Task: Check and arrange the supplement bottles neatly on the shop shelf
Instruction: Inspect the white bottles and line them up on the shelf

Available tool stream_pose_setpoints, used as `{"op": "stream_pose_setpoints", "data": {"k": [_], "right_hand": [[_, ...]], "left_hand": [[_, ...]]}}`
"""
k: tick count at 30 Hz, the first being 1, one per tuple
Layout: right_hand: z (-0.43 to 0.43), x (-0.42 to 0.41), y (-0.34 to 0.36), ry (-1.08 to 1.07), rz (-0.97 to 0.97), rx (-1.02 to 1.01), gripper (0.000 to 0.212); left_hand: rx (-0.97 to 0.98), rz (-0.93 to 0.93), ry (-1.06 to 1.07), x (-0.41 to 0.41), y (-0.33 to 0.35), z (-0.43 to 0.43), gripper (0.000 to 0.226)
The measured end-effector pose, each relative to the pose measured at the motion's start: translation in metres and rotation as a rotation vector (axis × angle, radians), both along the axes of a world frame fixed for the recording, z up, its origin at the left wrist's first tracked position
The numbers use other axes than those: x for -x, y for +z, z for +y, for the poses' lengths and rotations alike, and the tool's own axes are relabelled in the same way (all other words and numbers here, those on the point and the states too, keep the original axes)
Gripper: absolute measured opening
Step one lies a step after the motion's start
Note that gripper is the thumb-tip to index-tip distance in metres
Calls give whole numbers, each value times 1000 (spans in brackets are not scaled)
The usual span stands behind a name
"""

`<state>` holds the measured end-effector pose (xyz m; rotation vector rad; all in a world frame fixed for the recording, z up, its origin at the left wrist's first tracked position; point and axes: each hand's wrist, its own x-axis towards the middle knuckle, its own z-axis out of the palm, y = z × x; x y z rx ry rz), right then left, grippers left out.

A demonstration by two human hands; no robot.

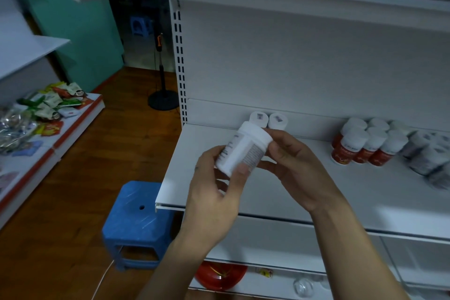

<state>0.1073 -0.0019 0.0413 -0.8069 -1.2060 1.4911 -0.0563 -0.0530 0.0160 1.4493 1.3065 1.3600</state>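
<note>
Head view, read left to right. Far to the left of the left hand, loose snack packets (46,109) lie heaped on a low red-edged display. Nearer, below and to the left of that hand, a blue stool (136,217) stands on the wooden floor (73,202). Beyond the stool, a black stand (163,100) with a round base stands beside the shelf upright.

Left hand (214,192) — fingers curled round the base of a white bottle (243,148), thumb laid up its printed side. The bottle is held tilted above the white shelf (316,192), clear of the surface, with its white cap pointing up and away. The label print is too small to read.

Right hand (297,168) grips the cap end of the same bottle, fingers curled about the cap.

Just beyond the fingertips, two white-capped bottles (258,118) stand upright, close side by side, against the shelf's back panel.

Well to the right of the right hand, red-labelled bottles (365,146) stand grouped in close rows. Further right again are grey-labelled bottles (428,153) — blurred, so their number and posture cannot be told.

Below both wrists, on a lower level, a red bowl (220,275) is partly visible.
</note>
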Motion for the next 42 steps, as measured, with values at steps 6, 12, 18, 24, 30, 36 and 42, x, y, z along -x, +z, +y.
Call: {"op": "stream_pose_setpoints", "data": {"k": [6, 12, 18, 24, 30, 36, 42], "right_hand": [[0, -3, 2, 73, 8, 11, 48], [1, -1, 6, -37, -36, 53, 25], [1, -3, 4, -131, -126, 59, 36], [1, -2, 2, -133, -132, 48, 38], [5, -7, 3, -24, -129, 31, 39], [7, -4, -1, 13, -73, 7, 53], [6, 4, -3, -110, -146, -11, 44]], "left_hand": [[4, -26, -87, -1, 1, -2, 45], [94, 45, -128, -1, -2, 1, 43], [114, 156, -96, -11, 0, 0, 67], [59, 176, -17, -13, -3, 5, 61], [89, -3, -80, -7, -1, 2, 41], [98, -46, -155, -6, 3, 2, 27], [76, 134, -57, -1, -9, 8, 55]]}}
